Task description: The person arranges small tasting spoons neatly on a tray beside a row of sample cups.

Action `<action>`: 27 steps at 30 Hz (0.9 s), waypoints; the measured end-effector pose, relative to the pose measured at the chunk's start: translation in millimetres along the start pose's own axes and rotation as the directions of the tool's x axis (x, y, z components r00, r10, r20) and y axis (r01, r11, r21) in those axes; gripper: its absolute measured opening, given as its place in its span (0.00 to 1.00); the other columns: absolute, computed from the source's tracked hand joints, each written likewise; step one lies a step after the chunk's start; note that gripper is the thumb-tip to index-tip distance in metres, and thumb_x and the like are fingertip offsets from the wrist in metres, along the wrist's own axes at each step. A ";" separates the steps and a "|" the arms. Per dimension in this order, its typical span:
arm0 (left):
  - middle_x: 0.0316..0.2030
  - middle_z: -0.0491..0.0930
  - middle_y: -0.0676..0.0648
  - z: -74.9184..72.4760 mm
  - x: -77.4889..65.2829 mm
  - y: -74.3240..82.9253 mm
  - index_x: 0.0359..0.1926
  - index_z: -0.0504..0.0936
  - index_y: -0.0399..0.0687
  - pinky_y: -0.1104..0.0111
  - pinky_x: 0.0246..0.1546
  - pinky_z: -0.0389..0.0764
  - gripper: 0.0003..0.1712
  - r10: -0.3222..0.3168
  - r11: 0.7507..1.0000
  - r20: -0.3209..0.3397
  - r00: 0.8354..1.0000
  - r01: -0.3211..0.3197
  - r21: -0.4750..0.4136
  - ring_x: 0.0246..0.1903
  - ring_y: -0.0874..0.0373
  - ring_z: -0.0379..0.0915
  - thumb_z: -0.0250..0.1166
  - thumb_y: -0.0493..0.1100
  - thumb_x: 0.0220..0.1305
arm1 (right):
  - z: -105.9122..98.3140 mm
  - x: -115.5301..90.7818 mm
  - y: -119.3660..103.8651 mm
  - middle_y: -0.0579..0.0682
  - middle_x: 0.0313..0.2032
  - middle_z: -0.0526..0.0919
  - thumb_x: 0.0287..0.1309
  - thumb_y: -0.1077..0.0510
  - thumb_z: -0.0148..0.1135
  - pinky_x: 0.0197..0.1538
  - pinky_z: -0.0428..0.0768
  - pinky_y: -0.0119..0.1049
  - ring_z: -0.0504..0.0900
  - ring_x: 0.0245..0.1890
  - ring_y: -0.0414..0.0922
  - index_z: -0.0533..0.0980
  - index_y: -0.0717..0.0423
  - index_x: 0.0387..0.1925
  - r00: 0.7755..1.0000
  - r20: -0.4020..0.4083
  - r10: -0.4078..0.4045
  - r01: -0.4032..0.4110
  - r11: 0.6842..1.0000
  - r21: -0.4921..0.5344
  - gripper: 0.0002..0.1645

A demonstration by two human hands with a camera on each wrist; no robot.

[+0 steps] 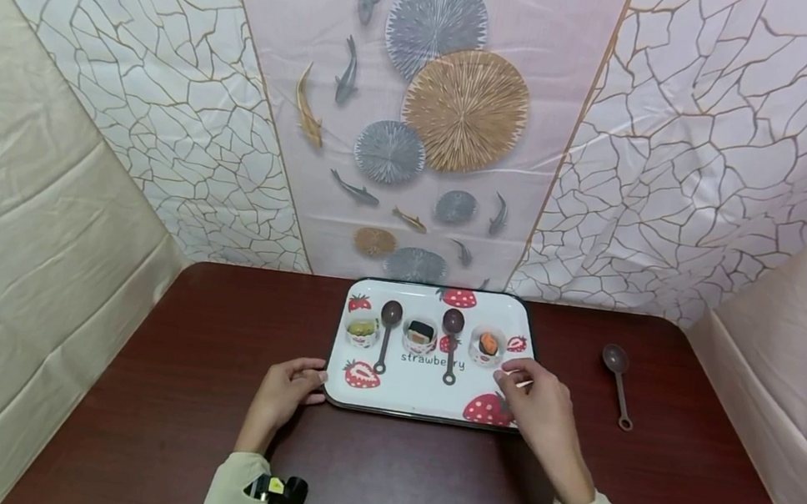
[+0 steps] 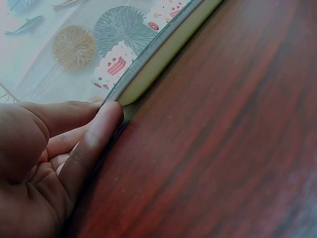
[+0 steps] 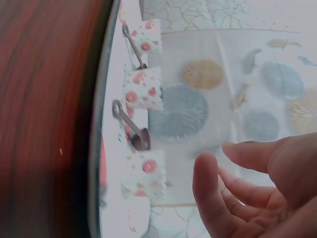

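A white strawberry-print tray point(image 1: 416, 398) with a dark rim lies at the back of the table. At its left front corner my left hand point(image 1: 286, 393) pinches the edge between thumb and finger. My right hand point(image 1: 543, 408) is over the tray's right side, thumb and fingers loosely bent and nothing between them. Nearest to it is a small patterned paper cup point(image 3: 143, 173) with an orange-topped sushi piece point(image 1: 488, 343). The middle cup bears a dark-topped sushi piece point(image 1: 420, 332), the left one a green-topped piece point(image 1: 363, 327). Brown spoons, one left point(image 1: 392, 313) and one right point(image 1: 453, 321), lie between the cups.
Another brown spoon point(image 1: 615, 359) lies on the dark red wooden table point(image 1: 405, 488), right of the tray. Patterned cloth point(image 1: 451, 233) hangs close behind the table's back edge, and pale cloth sides point(image 1: 47, 259) flank it.
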State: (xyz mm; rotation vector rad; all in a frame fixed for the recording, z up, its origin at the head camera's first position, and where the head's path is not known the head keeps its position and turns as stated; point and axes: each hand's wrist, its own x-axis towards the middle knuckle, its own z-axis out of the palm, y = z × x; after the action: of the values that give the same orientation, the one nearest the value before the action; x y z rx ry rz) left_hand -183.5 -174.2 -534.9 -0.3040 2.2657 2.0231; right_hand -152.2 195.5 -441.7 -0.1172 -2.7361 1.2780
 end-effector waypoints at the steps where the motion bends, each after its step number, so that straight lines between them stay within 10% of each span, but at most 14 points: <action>1: 0.41 0.85 0.40 0.1 -0.1 0.2 0.60 0.83 0.31 0.66 0.39 0.93 0.19 0.001 1.000 0.001 1.000 -0.001 0.002 0.37 0.57 0.85 0.70 0.34 0.71 | -4.3 -1.9 0.7 0.58 0.37 0.87 0.71 0.58 0.67 0.23 0.79 0.33 0.83 0.23 0.48 0.82 0.65 0.52 1.000 0.000 -0.006 0.006 1.000 0.005 0.15; 27: 0.42 0.85 0.38 0.6 -3.3 1.0 0.61 0.83 0.31 0.66 0.39 0.93 0.20 0.003 1.000 0.002 1.000 -0.003 0.017 0.40 0.55 0.85 0.70 0.35 0.71 | -65.2 -23.6 46.3 0.69 0.54 0.81 0.70 0.54 0.71 0.52 0.80 0.62 0.79 0.55 0.65 0.77 0.65 0.60 0.988 -0.099 -0.117 0.099 0.980 -0.174 0.25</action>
State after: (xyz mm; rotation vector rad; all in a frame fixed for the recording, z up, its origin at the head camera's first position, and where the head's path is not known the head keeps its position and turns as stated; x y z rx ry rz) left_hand -180.6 -173.1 -533.3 -0.2966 2.2825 2.0035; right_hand -118.8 271.8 -437.5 -0.0506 -2.7114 0.9815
